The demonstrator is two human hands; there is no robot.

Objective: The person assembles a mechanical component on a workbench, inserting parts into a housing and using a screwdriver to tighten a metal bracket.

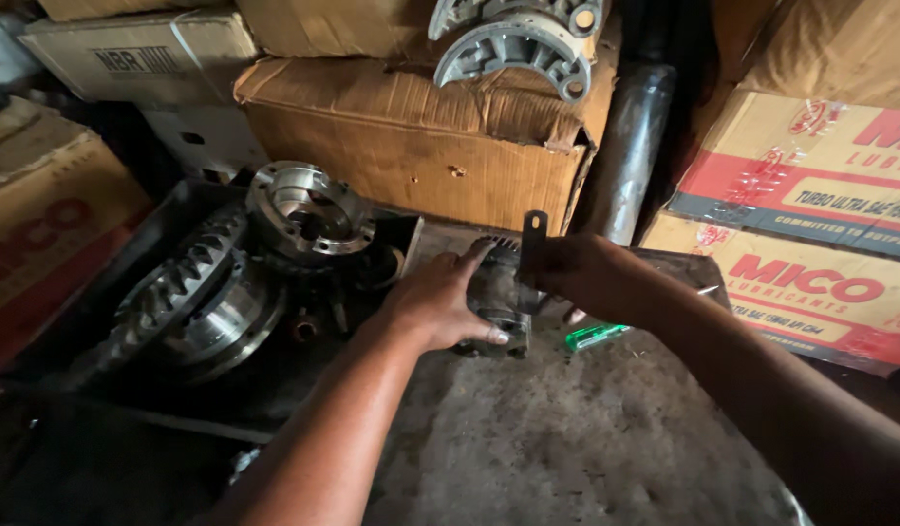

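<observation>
Head view, looking steeply down, close, perhaps dim

Premises: a vehicle repair workshop. Evidence: large ring gear (182, 292) and flanged hub (309, 212) in a grimy tray, brake shoes (513, 44) on worn cartons (421, 136), lubricant boxes (810, 205) stacked alongside.

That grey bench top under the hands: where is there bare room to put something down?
The grey bench top lies bare near the viewer, between the two forearms and below the left hand and right hand. Crowded: the dark tray at left holds the ring gear and flanged housing; cardboard boxes wall the back.
</observation>
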